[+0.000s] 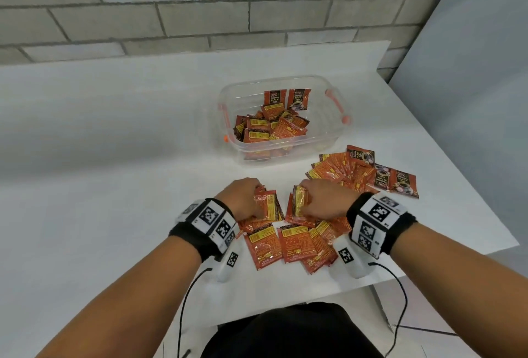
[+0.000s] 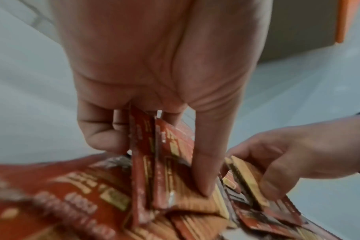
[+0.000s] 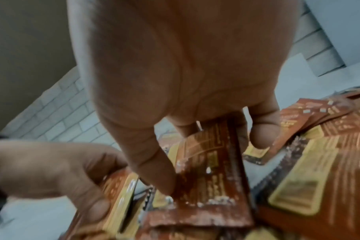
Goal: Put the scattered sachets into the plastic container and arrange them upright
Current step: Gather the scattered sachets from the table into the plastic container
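Note:
Orange-red sachets (image 1: 288,240) lie scattered on the white table (image 1: 114,143) in front of me. My left hand (image 1: 245,200) grips a small stack of sachets (image 2: 146,162) on edge, thumb on one side and fingers on the other. My right hand (image 1: 323,200) pinches another stack of sachets (image 3: 212,162) just to the right of it. The clear plastic container (image 1: 323,140) with orange handles stands behind the hands; several sachets (image 1: 268,129) lie loose in it and two stand upright against its back wall.
More sachets (image 1: 357,172) fan out on the table to the right of the container, near the table's right edge (image 1: 457,186). A grey block wall (image 1: 200,0) runs behind the table. Cables hang from both wrist cameras.

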`<act>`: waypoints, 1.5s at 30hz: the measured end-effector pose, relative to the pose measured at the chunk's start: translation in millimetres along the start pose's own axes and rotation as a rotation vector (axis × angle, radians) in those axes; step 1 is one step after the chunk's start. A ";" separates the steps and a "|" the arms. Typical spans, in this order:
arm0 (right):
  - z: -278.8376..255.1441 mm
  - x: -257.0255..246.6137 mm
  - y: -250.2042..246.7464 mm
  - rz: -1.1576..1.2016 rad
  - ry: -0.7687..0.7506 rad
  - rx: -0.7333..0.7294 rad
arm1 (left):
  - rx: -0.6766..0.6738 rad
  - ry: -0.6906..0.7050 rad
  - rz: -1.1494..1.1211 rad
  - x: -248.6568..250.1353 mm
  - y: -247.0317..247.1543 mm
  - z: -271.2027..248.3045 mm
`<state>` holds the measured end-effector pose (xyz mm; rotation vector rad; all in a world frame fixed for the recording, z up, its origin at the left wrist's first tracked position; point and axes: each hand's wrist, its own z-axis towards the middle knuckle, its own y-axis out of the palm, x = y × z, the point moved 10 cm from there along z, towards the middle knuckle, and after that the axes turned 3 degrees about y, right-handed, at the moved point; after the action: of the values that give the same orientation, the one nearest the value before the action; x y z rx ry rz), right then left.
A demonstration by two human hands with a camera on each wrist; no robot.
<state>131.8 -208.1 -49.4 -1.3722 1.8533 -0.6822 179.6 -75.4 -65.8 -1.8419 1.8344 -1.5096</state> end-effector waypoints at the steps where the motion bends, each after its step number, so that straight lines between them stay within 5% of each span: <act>1: 3.2 -0.1 4.8 -0.059 0.004 0.001 | 0.009 0.004 0.028 2.4 1.5 1.6; 6: 9.5 -1.6 12.2 -0.182 0.001 0.048 | 0.053 -0.028 0.126 4.8 1.4 6.6; 15: 14.0 0.2 -3.8 0.001 -0.024 0.150 | 0.086 -0.092 0.138 3.3 -4.5 7.0; 24: -2.1 4.1 -43.0 0.289 -0.073 0.113 | 0.230 0.096 -0.372 1.9 -53.7 -18.5; 30: -6.4 8.2 -121.6 0.838 -0.129 0.367 | 0.549 0.054 -0.787 -25.7 -128.4 -33.2; 33: 15.2 3.0 -158.2 0.982 -0.130 0.458 | 0.593 0.051 -0.889 -15.2 -160.3 -13.1; 36: 57.8 7.3 -182.3 0.926 -0.027 0.527 | 0.589 -0.018 -0.816 -1.0 -179.6 22.1; 41: 110.7 16.0 -180.4 0.605 0.237 0.407 | 0.581 -0.229 -0.472 9.5 -178.8 78.6; 45: 125.3 18.4 -171.4 0.644 0.216 0.361 | 0.576 -0.321 -0.320 9.8 -172.8 96.5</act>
<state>327.3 -275.5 1.9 -0.4393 2.0535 -0.7839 361.1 -91.1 12.1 -1.9731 0.8731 -1.5056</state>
